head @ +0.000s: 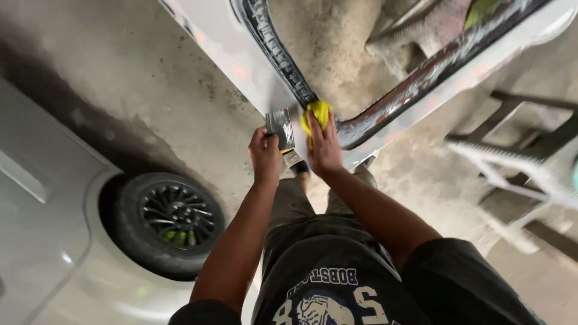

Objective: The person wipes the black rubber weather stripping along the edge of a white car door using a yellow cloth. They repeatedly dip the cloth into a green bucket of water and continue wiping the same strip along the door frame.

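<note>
Yellow cloth (318,114) bunched under the right hand (325,149), pressed against the lower corner of a detached white car door panel (241,66), right where the black rubber seal (277,54) bends. Right hand laid flat over the cloth, fingers (313,126) spread and pointing up, palm pushing the fabric onto the panel; only the top and a strip on the left of the cloth showing past the fingers. Left hand (265,157) just beside it, curled shut around a flat metal scraper (282,129), blade end held up against the panel edge, handle end poking out below the fist toward the right wrist. Both hands close together, almost touching, both forearms reaching up from the bottom of the view. Door panel tilted across the upper part of the view, its frame running off to the upper right, paint along the inner edge worn and patchy. Bare concrete floor (150,90) below. Parked pale car (54,241) at lower left, with a dark spoked wheel (171,219) well apart from the hands. Metal stand (518,156) at right, blurred. Dark printed shirt (325,283) and grey trousers visible underneath the arms.
</note>
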